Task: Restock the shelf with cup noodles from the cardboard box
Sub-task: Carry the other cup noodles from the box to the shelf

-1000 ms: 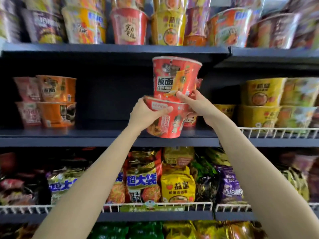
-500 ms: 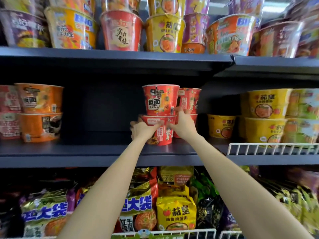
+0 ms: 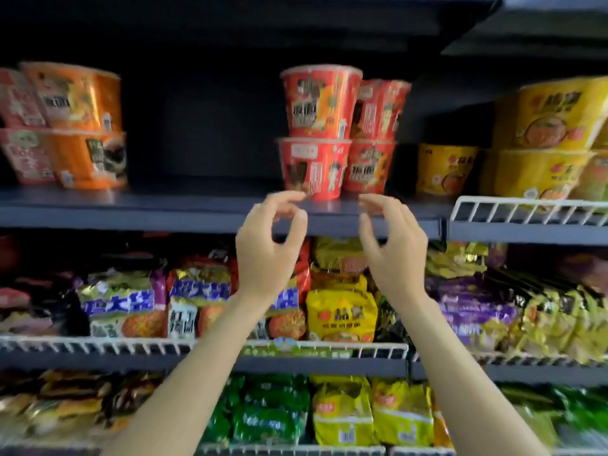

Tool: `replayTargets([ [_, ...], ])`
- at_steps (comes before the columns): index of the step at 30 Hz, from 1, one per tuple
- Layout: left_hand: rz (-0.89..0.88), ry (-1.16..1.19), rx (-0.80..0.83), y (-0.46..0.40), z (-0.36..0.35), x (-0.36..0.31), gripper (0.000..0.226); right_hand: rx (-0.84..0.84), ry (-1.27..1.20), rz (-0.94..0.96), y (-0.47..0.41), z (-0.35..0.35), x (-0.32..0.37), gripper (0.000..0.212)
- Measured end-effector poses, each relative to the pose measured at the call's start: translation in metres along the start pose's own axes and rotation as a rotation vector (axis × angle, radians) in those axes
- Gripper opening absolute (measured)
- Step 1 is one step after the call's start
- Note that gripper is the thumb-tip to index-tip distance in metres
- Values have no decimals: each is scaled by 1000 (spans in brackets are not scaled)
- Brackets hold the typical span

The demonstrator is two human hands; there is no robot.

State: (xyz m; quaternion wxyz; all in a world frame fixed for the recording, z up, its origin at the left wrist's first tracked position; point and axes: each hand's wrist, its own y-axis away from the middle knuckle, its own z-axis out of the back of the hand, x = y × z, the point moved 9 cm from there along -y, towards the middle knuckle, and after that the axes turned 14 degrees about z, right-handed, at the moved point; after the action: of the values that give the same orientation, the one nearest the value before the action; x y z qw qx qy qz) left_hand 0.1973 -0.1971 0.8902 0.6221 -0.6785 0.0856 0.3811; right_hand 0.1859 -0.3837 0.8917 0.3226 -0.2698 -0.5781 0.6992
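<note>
I count four red cups (image 3: pixel 320 103) centre frame, two orange cups (image 3: pixel 77 97) upper left, two hands (image 3: pixel 268 255).

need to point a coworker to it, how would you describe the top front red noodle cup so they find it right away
Find the dark middle shelf, above the bagged noodles. Near its centre stand four red cups, two stacks of two. It is the top front red cup, on the left stack, the nearest and tallest.

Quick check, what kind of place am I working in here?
Most likely a shop's instant-noodle aisle: dark tiered shelves with white wire front rails, stacked red cup noodles, and rows of packet noodles below.
</note>
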Motion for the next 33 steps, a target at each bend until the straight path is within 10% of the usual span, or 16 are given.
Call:
replayTargets([
  [7, -65, -234, 180, 168, 27, 65, 19, 346, -107, 40, 175, -6, 64, 20],
  [15, 925, -492, 740, 405, 83, 231, 42, 1039, -509, -584, 434, -38, 97, 29],
  [22, 1480, -641, 550, 581, 162, 330, 23, 1497, -455, -765, 623, -54, 118, 32],
  [33, 1606, -692, 555, 793, 149, 506, 21, 1724, -380, -640, 888, -164, 126, 31],
])
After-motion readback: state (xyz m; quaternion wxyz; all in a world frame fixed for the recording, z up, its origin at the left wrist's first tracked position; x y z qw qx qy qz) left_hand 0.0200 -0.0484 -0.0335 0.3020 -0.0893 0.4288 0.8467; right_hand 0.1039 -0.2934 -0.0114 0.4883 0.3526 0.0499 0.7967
